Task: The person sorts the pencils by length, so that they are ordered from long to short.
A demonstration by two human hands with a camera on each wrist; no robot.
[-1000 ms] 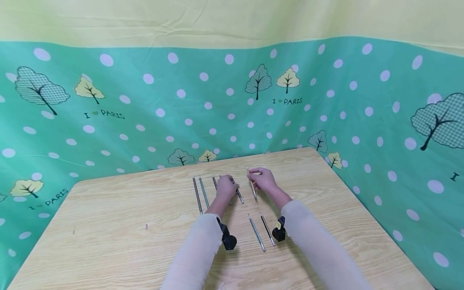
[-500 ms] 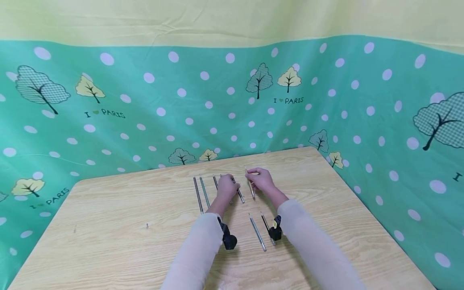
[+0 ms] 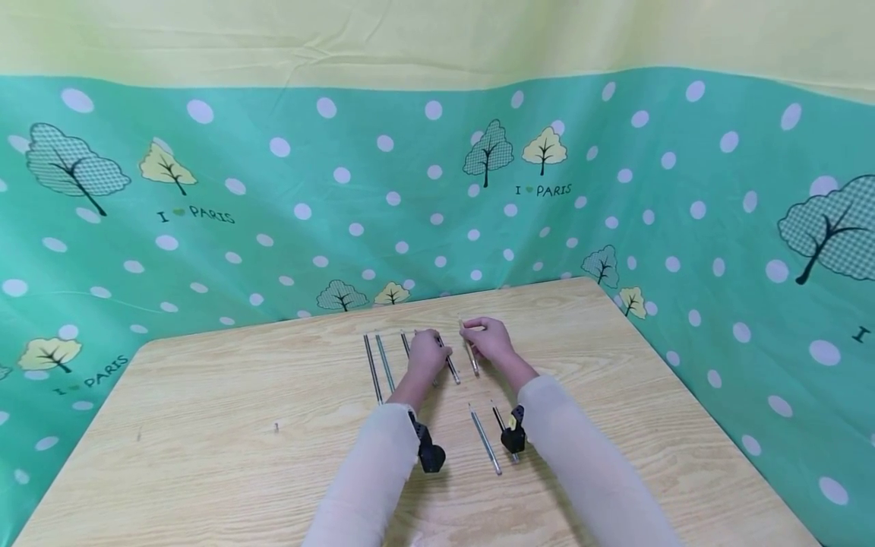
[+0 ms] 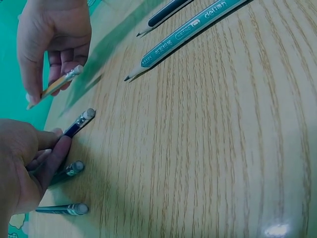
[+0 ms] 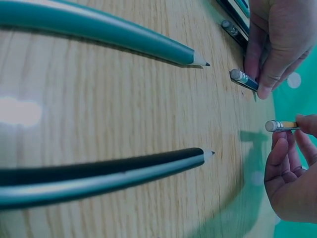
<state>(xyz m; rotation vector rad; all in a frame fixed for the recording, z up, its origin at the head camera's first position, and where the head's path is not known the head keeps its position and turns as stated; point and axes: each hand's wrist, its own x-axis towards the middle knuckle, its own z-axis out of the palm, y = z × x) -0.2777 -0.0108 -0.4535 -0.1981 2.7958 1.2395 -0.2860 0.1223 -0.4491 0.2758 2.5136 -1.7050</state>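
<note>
My left hand [image 3: 427,355] rests low over the table and pinches a dark pencil [image 4: 74,130] close to its eraser end. Two more pencils lie beside and partly beneath that hand, a dark green one [image 4: 69,171] among them. To its right, my right hand [image 3: 488,340] holds a yellow pencil [image 5: 286,125] between thumb and fingers, eraser end toward me. In the left wrist view this pencil stands above its shadow. The yellow pencil runs roughly alongside the dark one, a small gap between them.
Left of my hands lie a dark pencil [image 3: 372,368] and a teal pencil [image 3: 385,363], side by side. Nearer me are another teal pencil [image 3: 485,441] and a black pencil [image 3: 499,416], partly behind the right wrist camera. A green curtain [image 3: 383,197] hangs behind the wooden table [image 3: 205,456].
My right hand has shifted slightly left with the yellow pencil, closer to the dark pencil. The left hand stays in place on its pencil.
</note>
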